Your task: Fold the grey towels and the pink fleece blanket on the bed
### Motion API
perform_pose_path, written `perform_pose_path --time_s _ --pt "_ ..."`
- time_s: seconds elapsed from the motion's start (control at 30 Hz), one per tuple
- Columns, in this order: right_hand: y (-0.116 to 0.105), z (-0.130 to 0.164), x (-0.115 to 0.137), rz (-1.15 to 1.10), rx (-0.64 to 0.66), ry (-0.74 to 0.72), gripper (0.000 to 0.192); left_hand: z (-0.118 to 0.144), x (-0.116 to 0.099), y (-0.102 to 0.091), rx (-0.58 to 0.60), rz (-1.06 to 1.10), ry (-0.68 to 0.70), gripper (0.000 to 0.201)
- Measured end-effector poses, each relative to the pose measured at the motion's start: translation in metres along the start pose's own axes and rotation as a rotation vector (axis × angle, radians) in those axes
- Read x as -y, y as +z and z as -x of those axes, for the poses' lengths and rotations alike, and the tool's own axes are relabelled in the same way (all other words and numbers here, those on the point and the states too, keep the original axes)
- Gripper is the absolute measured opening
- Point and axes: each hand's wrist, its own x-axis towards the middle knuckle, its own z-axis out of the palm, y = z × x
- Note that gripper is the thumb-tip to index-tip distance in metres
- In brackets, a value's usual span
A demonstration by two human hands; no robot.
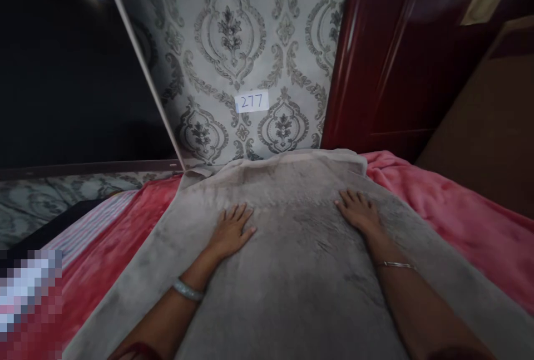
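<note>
A grey plush blanket (pixel 292 282) lies spread out in front of me, its far end bunched into folds close to the wall. My left hand (pixel 231 232) rests flat on it, left of the middle, fingers spread and holding nothing. Farther right, my right hand (pixel 359 210) also lies palm down on the grey pile with its fingers apart. A pale bangle circles my left wrist, and a thin metal bracelet is on my right. Beneath the grey blanket, a red-pink blanket (pixel 463 204) shows along both sides.
Patterned wallpaper (pixel 231 31) bears a white label (pixel 252 101) reading 277. A large dark screen (pixel 75 70) stands at the left, a dark red wooden door (pixel 387 54) at the right. A brown board-like panel (pixel 492 126) leans at far right. Striped fabric (pixel 92 218) lies at left.
</note>
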Motion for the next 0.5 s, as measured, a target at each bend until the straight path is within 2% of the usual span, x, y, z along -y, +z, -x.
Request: perform_pose_path --time_s 0.07,0.2,0.33,0.4,0.5 --pt "-0.007 0.002 0.005 -0.003 0.009 -0.037 0.062 -0.002 0.005 0.002 -0.023 -0.013 0.009 0.065" --pt "-0.017 0.006 0.016 -0.032 0.086 -0.247 0.057 -0.009 0.01 0.005 -0.07 -0.046 0.02 0.065" --pt "-0.021 -0.003 0.01 -0.071 0.116 -0.359 0.057 -0.014 0.013 0.009 -0.071 -0.064 0.01 0.066" --pt "-0.023 -0.01 -0.005 -0.048 0.114 -0.322 0.058 -0.015 0.014 0.011 -0.06 -0.067 0.008 0.067" --pt "-0.029 -0.02 -0.035 0.009 0.079 -0.089 0.059 -0.016 0.015 0.011 -0.057 -0.071 0.011 0.066"
